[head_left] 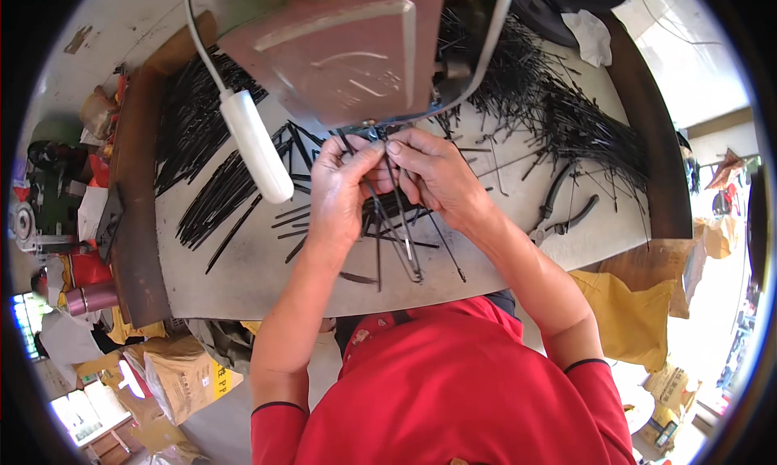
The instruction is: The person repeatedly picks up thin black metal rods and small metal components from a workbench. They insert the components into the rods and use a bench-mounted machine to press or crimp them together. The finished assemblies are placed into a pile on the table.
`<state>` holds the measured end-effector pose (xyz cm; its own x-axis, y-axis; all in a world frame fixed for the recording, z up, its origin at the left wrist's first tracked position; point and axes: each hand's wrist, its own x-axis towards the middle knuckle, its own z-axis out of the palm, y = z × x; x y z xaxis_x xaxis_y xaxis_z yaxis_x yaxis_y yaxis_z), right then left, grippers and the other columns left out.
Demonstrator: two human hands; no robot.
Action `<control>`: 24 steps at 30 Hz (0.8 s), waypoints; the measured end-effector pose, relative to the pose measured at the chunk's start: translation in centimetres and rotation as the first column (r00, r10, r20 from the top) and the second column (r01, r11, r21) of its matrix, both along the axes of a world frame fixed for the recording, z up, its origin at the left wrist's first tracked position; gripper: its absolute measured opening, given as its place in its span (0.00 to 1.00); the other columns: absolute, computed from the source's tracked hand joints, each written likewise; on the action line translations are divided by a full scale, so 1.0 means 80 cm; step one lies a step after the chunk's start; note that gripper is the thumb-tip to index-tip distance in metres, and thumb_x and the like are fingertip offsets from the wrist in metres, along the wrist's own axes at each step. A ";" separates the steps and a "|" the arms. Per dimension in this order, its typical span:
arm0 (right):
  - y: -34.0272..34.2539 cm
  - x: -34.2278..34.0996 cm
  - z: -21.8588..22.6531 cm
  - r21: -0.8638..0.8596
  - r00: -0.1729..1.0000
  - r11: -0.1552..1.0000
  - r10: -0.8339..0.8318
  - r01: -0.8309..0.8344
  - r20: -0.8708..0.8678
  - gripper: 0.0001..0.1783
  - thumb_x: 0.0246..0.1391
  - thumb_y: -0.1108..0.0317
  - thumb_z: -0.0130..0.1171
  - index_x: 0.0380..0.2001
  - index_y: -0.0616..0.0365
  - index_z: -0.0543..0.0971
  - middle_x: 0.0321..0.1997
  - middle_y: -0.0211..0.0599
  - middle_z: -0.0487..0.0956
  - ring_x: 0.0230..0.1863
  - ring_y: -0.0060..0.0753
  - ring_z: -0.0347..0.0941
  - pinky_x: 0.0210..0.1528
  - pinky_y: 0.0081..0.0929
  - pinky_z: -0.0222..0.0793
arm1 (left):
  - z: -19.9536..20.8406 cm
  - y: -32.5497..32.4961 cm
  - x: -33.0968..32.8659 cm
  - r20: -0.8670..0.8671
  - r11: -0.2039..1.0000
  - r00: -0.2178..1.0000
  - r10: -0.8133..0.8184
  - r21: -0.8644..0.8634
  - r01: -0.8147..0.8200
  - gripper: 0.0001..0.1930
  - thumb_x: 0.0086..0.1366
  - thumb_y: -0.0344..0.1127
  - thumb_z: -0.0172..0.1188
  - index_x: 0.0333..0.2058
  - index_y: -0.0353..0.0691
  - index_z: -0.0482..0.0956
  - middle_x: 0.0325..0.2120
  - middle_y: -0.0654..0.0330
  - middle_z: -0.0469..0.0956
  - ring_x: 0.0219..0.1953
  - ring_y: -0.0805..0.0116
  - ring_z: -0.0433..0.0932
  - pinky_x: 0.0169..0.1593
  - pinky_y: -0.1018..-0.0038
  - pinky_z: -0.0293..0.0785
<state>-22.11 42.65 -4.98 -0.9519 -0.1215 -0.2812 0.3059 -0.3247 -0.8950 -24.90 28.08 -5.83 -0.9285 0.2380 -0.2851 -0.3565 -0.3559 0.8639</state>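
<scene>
Both my hands are raised close together just under the head of a reddish-brown bench machine [344,60]. My left hand [340,182] is closed, thumb and fingers pinching thin black rods [400,202] that look like jointed umbrella ribs. My right hand [437,174] is closed as well, thumb and forefinger gripping the same rods near their upper ends. Those ends meet the machine's low tip, where the exact contact is partly hidden by my fingers. The rods' lower ends slant down toward my body. More loose black rods [291,222] lie beneath and beside my hands.
A big tangled heap of black rods [583,125] covers the table's right; neater bundles [218,202] lie left. Black-handled pliers [558,210] rest at right. A white lamp [255,145] hangs at left. Raised brown edges [133,222] border the grey tabletop [218,295].
</scene>
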 end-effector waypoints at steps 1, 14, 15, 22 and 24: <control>-0.002 -0.001 -0.002 -0.009 1.000 1.000 0.014 -0.014 0.005 0.11 0.62 0.66 0.47 0.36 0.63 0.74 0.19 0.29 0.72 0.11 0.14 0.60 0.09 0.14 0.49 | 0.001 -0.004 -0.002 -0.005 1.000 1.000 0.003 -0.015 -0.003 0.08 0.60 0.29 0.61 0.32 0.41 0.68 0.23 0.62 0.76 0.21 0.75 0.75 0.27 0.79 0.74; 0.012 0.050 0.022 0.537 0.978 0.842 0.067 0.052 -0.200 0.11 0.59 0.63 0.51 0.38 0.58 0.77 0.19 0.36 0.76 0.15 0.26 0.71 0.20 0.26 0.69 | 0.042 -0.039 0.015 -0.036 0.961 0.995 0.089 -0.261 -0.095 0.12 0.58 0.32 0.61 0.41 0.39 0.75 0.27 0.63 0.79 0.26 0.77 0.75 0.30 0.82 0.67; 0.024 0.064 0.018 0.611 0.966 0.787 0.080 0.091 -0.246 0.10 0.59 0.63 0.53 0.38 0.57 0.78 0.20 0.36 0.76 0.16 0.29 0.72 0.22 0.28 0.70 | 0.053 -0.058 0.022 -0.080 0.927 0.982 0.169 -0.325 -0.186 0.13 0.58 0.33 0.61 0.42 0.38 0.75 0.27 0.63 0.79 0.27 0.77 0.75 0.30 0.82 0.66; 0.120 0.188 0.016 0.936 0.898 -0.058 0.309 0.346 -0.313 0.13 0.47 0.72 0.60 0.39 0.53 0.80 0.40 0.34 0.78 0.36 0.37 0.72 0.37 0.30 0.72 | 0.039 -0.276 0.028 -0.595 0.235 0.803 0.025 -0.778 -0.583 0.22 0.60 0.33 0.60 0.53 0.34 0.70 0.46 0.57 0.75 0.50 0.68 0.73 0.56 0.74 0.65; 0.125 0.206 0.005 0.926 0.872 -0.050 0.360 0.373 -0.332 0.16 0.43 0.74 0.61 0.40 0.54 0.80 0.42 0.33 0.78 0.39 0.37 0.70 0.39 0.30 0.72 | 0.040 -0.257 0.043 -0.557 0.376 0.831 0.004 -0.769 -0.517 0.22 0.61 0.31 0.58 0.54 0.34 0.70 0.49 0.55 0.74 0.52 0.67 0.71 0.58 0.73 0.64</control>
<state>-5.61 52.63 -4.62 -0.9645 -0.0747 0.2534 -0.1381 0.9602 -0.2428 -21.47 7.55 -2.59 -0.9532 -0.1780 0.2444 0.0665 0.6652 0.7437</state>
